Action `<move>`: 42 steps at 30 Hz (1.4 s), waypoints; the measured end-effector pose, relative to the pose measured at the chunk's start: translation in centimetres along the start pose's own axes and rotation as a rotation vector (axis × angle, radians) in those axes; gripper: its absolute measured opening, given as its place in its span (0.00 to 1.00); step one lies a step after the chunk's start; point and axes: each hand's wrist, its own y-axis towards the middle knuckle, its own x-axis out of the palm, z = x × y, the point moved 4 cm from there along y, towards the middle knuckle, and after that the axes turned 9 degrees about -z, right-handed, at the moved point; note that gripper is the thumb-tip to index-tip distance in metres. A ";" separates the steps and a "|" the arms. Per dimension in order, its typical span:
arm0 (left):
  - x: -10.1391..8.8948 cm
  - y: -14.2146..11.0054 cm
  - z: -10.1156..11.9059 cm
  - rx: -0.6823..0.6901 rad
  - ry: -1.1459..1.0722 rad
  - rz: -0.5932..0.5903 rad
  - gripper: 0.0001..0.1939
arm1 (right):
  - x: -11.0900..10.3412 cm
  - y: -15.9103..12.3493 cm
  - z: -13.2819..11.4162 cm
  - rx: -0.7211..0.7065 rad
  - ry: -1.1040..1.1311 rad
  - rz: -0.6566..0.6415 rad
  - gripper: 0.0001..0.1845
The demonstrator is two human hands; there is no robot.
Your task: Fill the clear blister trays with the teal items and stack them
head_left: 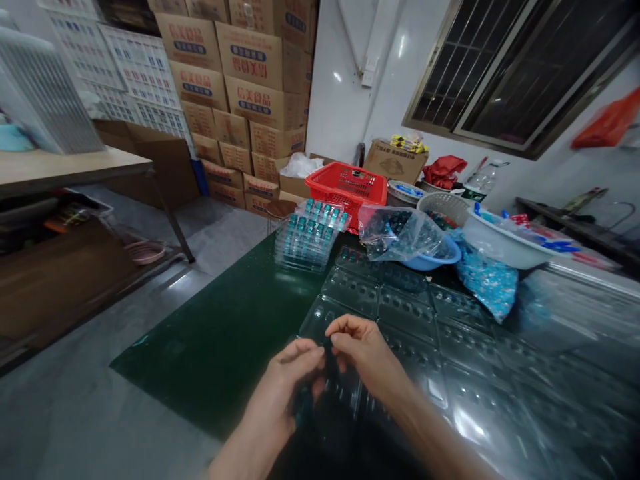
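Cardboard cartons (250, 87) stand stacked against the far wall of this storeroom, with a barred window (500, 73) off to the right. A dark green mat (210, 333) covers the work table reaching toward the person. At the table's far end sit a red plastic basket (347, 190), a white basin (505, 243) holding blue and white bits, a blue bowl (430, 257) under a clear plastic bag (400, 233) of dark pieces, and a bag of blue pieces (487, 283). Nearby, a stack of filled trays (310, 233) shows rows of teal items in clear plastic.

Nearer, empty-looking moulded trays (405, 313) lie spread across the table, and the hands work at the edge of a clear blister tray (325, 321). From here, the step in hand looks like close finger work on a small dark piece (303, 403) at that tray. The left hand (285, 380) is curled narrow, and the right hand (363, 350) bends its fingers down close beside it. Blur and the hands themselves hide the piece, so I can't tell which hand has hold of it, if either does. The next move seems to call for fingertip precision rather than a full grip.
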 end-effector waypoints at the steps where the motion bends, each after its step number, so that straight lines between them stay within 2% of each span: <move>1: 0.0 0.2 -0.1 0.002 0.019 0.021 0.10 | 0.1 0.0 0.0 0.004 -0.041 0.012 0.05; 5: -0.5 0.5 -0.2 0.049 0.112 0.068 0.11 | 0.7 0.1 -0.4 0.005 -0.261 0.065 0.09; 11: -1.4 0.9 0.0 0.083 0.184 0.075 0.12 | 1.5 0.9 -1.1 -0.175 -0.478 0.120 0.17; 14: -1.5 1.0 0.6 0.091 0.243 0.096 0.12 | 1.6 1.4 -0.9 -0.193 -0.443 0.104 0.13; 18: -1.4 0.9 1.1 0.121 0.343 0.113 0.14 | 1.5 1.9 -0.4 -0.121 -0.335 0.042 0.08; 23: -1.9 0.8 1.2 0.149 0.447 0.104 0.13 | 1.1 1.9 0.2 -0.004 -0.210 0.005 0.12; 30: -1.9 0.6 1.3 0.156 0.517 0.058 0.13 | 0.8 1.1 0.2 -0.006 -0.116 -0.019 0.14; 37: -1.5 -0.1 1.3 0.262 0.685 0.035 0.11 | 0.8 0.1 0.3 -0.008 -0.380 -0.043 0.13; 42: -1.1 -0.5 1.5 0.324 0.806 0.058 0.08 | 1.6 -0.6 -0.1 -0.170 -0.667 0.023 0.20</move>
